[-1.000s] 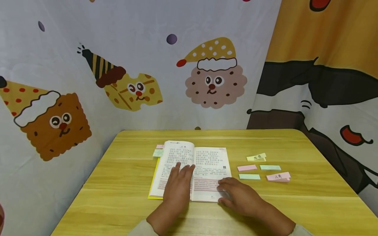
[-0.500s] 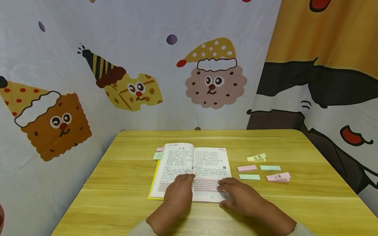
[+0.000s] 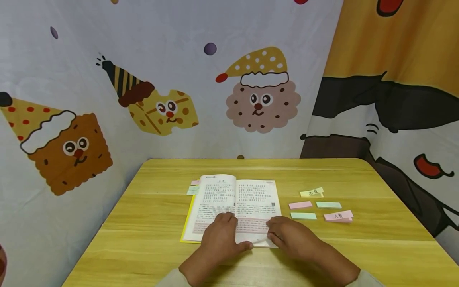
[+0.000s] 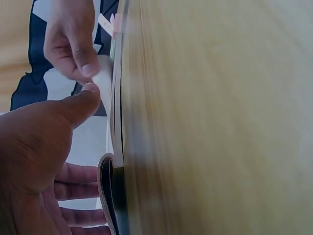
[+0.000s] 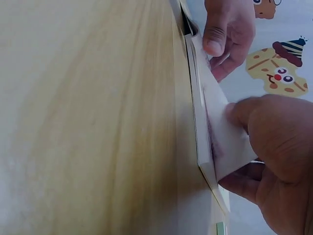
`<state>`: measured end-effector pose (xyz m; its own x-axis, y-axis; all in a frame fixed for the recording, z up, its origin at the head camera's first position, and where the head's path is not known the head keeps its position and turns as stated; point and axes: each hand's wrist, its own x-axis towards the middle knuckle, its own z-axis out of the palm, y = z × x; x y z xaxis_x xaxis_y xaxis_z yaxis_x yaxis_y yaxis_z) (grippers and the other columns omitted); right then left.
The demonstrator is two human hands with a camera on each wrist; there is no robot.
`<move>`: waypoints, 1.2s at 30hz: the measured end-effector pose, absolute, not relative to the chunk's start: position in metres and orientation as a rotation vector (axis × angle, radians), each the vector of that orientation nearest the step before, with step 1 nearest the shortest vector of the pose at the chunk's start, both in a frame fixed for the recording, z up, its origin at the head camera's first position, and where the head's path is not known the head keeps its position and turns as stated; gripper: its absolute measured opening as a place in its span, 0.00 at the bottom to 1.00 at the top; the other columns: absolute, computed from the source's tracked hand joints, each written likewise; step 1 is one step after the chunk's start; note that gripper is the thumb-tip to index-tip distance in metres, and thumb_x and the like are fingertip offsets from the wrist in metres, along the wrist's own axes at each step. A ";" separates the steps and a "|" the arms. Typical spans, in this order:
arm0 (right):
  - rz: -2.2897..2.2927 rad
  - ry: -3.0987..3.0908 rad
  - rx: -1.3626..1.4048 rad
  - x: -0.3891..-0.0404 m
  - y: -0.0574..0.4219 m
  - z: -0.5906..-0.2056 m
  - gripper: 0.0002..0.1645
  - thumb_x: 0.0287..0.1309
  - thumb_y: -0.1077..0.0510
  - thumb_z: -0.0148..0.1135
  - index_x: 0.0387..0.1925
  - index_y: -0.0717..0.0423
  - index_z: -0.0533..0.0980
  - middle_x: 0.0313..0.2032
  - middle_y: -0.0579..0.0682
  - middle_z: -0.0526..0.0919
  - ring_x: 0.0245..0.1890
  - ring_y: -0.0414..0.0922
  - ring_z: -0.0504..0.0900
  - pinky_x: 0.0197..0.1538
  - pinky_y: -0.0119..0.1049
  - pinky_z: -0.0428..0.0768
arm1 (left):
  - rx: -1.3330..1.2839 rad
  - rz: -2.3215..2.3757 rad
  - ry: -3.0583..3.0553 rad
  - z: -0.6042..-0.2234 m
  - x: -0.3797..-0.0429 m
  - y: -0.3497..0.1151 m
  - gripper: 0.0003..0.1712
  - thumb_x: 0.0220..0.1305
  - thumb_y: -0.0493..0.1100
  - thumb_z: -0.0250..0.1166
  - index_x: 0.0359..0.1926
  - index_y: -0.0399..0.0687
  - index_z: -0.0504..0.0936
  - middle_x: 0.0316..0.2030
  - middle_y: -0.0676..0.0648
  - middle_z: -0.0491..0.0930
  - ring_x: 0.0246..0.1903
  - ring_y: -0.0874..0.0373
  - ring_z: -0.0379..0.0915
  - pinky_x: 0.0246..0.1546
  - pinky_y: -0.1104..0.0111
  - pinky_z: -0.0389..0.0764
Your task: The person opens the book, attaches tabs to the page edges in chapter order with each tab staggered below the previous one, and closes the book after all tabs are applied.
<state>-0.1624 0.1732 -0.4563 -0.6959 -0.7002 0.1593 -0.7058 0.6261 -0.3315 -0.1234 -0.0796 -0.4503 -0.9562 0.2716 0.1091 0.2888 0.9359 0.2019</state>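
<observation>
An open book (image 3: pixel 256 199) with printed text and a yellow cover lies on the wooden table. My left hand (image 3: pixel 219 237) rests on the lower left page by the spine, its thumb stretched toward the right page. At the lower right corner, my right hand (image 3: pixel 295 238) pinches a page between thumb and fingers. In the right wrist view that page (image 5: pixel 239 149) is lifted and bent away from the pages beneath it. The left wrist view shows the left fingers (image 4: pixel 80 190) straight against the book.
Pink and green sticky tabs (image 3: pixel 193 189) stick out at the book's left edge. Right of the book lie several paper strips: a yellow strip (image 3: pixel 311 193) and a pink strip (image 3: pixel 338 217) with handwriting, plus plain pink and green ones. A cartoon-printed curtain (image 3: pixel 211 143) hangs behind the table (image 3: pixel 143 223).
My left hand has drawn back down the left page, and its thumb has spread to the right. My right hand has taken hold of the page corner and raised it.
</observation>
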 end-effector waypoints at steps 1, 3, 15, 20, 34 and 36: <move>0.559 -2.800 1.211 -0.163 0.172 -0.456 0.08 0.69 0.56 0.65 0.44 0.54 0.86 0.48 0.47 0.86 0.55 0.49 0.82 0.59 0.49 0.79 | -0.441 -0.323 -3.014 -0.451 -0.124 -0.080 0.47 0.50 0.75 0.72 0.52 0.38 0.82 0.58 0.44 0.78 0.61 0.47 0.71 0.53 0.56 0.80; 0.520 -2.751 1.184 -0.163 0.171 -0.457 0.09 0.68 0.56 0.65 0.45 0.55 0.85 0.46 0.45 0.86 0.52 0.47 0.83 0.55 0.47 0.81 | -0.447 -0.316 -3.021 -0.451 -0.124 -0.080 0.48 0.49 0.75 0.73 0.53 0.38 0.81 0.59 0.44 0.77 0.61 0.46 0.71 0.53 0.56 0.80; 0.605 -2.515 0.954 -0.164 0.165 -0.455 0.27 0.54 0.51 0.79 0.54 0.50 0.79 0.62 0.51 0.76 0.57 0.49 0.80 0.48 0.43 0.84 | -0.466 -0.258 -2.990 -0.450 -0.126 -0.080 0.35 0.61 0.64 0.71 0.51 0.37 0.83 0.54 0.44 0.79 0.57 0.47 0.75 0.49 0.57 0.82; 0.703 -2.506 0.781 -0.162 0.165 -0.455 0.57 0.48 0.52 0.83 0.72 0.60 0.59 0.68 0.61 0.65 0.49 0.55 0.83 0.36 0.39 0.85 | -0.422 -0.331 -2.983 -0.452 -0.128 -0.080 0.30 0.66 0.61 0.68 0.51 0.38 0.82 0.54 0.44 0.80 0.57 0.47 0.75 0.48 0.56 0.82; 0.754 -2.866 1.076 -0.157 0.170 -0.464 0.27 0.63 0.43 0.71 0.57 0.52 0.77 0.57 0.51 0.79 0.60 0.49 0.77 0.62 0.50 0.76 | -0.243 -0.500 -2.949 -0.454 -0.130 -0.078 0.56 0.68 0.55 0.69 0.80 0.40 0.44 0.48 0.36 0.83 0.44 0.45 0.83 0.37 0.55 0.83; 0.728 -2.866 1.120 -0.157 0.170 -0.464 0.27 0.64 0.41 0.69 0.55 0.54 0.79 0.55 0.49 0.81 0.59 0.50 0.78 0.62 0.51 0.76 | -0.231 -0.506 -2.929 -0.455 -0.130 -0.079 0.59 0.68 0.54 0.69 0.81 0.40 0.38 0.50 0.35 0.82 0.41 0.46 0.83 0.35 0.56 0.83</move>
